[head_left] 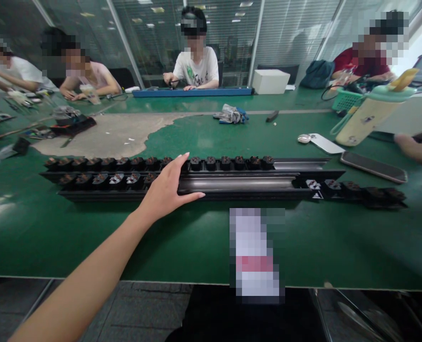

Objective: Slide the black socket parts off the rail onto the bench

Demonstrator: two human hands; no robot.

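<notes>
Two long black channel rails lie side by side across the green table. My left hand (166,185) rests over the near rail (239,184), with its thumb along the front edge and its fingers stretched toward the far rail (300,164). Rows of small black modules (211,163) with copper-coloured parts sit in both rails. Bare metallic channel shows right of my left hand. A further row of these modules (351,188) extends from the near rail's right end. At the right edge, my right hand (421,149) is partly cut off, its fingers curled at a dark object that I cannot make out.
Beyond the rails lie grey gloves (231,114), a white phone (326,143) and a dark phone (374,166). A cream tumbler (366,116) stands before a green basket (345,100). Several people sit around the table; one (196,66) works at a blue bar (193,92).
</notes>
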